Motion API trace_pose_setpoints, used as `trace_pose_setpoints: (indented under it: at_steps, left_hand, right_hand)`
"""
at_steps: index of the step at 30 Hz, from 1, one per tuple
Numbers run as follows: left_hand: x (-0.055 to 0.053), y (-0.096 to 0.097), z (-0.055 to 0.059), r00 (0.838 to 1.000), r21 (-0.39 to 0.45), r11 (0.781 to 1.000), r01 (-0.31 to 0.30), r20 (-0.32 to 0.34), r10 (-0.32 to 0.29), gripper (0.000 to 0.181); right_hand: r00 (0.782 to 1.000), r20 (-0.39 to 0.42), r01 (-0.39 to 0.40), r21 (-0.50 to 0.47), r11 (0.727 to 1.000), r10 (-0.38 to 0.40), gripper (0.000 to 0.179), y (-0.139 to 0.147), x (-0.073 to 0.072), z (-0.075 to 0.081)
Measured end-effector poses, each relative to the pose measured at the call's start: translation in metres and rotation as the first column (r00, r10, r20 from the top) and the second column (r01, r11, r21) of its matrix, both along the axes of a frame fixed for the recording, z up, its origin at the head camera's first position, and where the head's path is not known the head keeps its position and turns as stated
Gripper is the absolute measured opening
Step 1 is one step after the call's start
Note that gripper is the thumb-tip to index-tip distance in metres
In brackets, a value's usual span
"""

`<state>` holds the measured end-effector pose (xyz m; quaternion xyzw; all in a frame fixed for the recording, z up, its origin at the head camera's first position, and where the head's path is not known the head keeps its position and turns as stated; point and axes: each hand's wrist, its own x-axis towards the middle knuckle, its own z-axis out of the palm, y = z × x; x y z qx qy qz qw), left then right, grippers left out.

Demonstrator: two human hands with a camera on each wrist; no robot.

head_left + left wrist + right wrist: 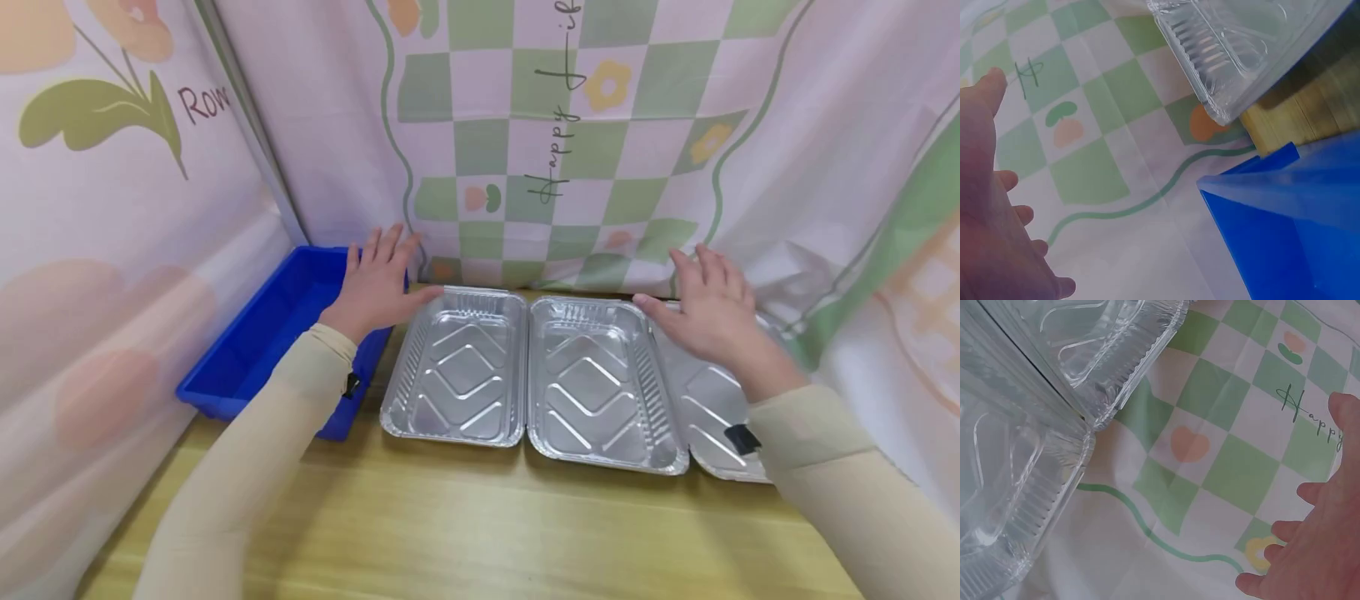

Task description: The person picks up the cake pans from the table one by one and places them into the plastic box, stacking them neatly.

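Note:
My left hand (pixel 375 287) hovers with spread fingers over the inner side of a blue plastic bin (pixel 251 342), its thumb near the far left corner of a foil tray (pixel 459 379). Another foil tray (pixel 592 387) stands beside it on the right. My right hand (pixel 708 317) is raised over a third foil tray (pixel 701 387), fingers extended and thumb pointing left. The hand and forearm hide much of that tray. In the wrist views, the left hand (pixel 985 206) and right hand (pixel 1322 531) hold nothing.
The three trays stand in a row on a wooden table (pixel 450 517), far ends close to a checked curtain (pixel 555 150). Another printed curtain (pixel 112 250) hangs along the left, right by the bin. More fabric (pixel 892 333) closes off the right side.

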<state>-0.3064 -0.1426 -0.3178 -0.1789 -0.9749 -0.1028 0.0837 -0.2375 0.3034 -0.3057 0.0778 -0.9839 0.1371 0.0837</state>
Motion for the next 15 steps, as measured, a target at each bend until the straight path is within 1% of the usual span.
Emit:
trace_pose_setpoints:
  at_steps: [3,6,11,15]
  left_hand:
    - [0.001,-0.006,0.001,1.000,-0.002,1.000,-0.003,-0.005,0.003,0.098]
    - [0.001,-0.012,0.001,1.000,-0.002,1.000,-0.005,0.004,0.005,0.097]
    - [0.003,-0.027,0.001,0.999,-0.016,0.999,-0.033,0.019,0.034,0.097]
    - [0.003,-0.038,-0.001,0.999,-0.010,0.999,-0.049,0.017,0.049,0.097]
  right_hand:
    - [1.000,0.005,0.008,0.004,1.000,-0.008,0.093,0.005,0.000,-0.001]
    - [1.000,0.014,0.020,0.013,1.000,-0.020,0.094,0.012,0.001,-0.003]
    - [0.999,0.027,0.034,0.005,0.999,-0.035,0.093,0.025,0.005,-0.010]
    - [0.998,0.042,0.046,-0.006,0.999,-0.046,0.091,0.035,0.010,-0.016]
